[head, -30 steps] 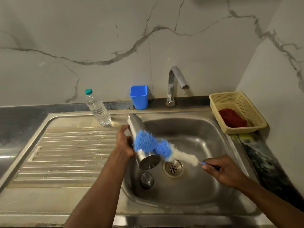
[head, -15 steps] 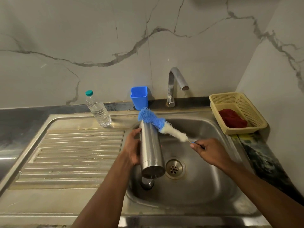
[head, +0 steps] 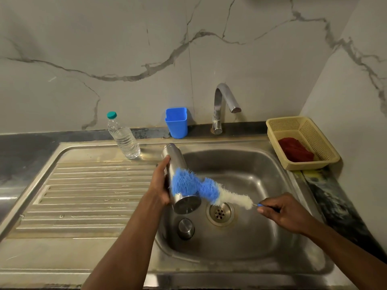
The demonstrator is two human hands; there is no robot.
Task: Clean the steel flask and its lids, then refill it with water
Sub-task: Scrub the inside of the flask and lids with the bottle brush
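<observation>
Head view: the flask (head: pixel 175 164) is held over the left part of the sink (head: pixel 272 237), tilted, its base turned toward the camera and its neck pointing away toward the back rim. The left hand (head: pixel 160 186) is wrapped round the body, thumb up along the side and the other fingers hidden behind the steel. A brush (head: pixel 201 187) with blue and white bristles is laid across the lower body, its blue head pressed against the steel; its thin handle is pinched between the curled fingers and thumb of the right hand (head: pixel 281 211), out over the drain (head: pixel 219 212).

The step in hand is judged to be the scrubbing of the outside of the flask. No water is seen running from the tap (head: pixel 224 101), so rinsing seems not yet begun. Next, the brush would probably have to be drawn along the body while the flask is turned in the left hand, so that the hidden side is reached; a firm hold is called for, since wet steel is likely to be slippery.

The flask is seen as plain brushed steel, cylindrical, narrowing at the neck, with a flat round base. Whether its mouth is open cannot be told. One lid (head: pixel 185 227) lies on the sink floor, just below the flask. A bottle (head: pixel 123 139) stands on the back rim.
</observation>
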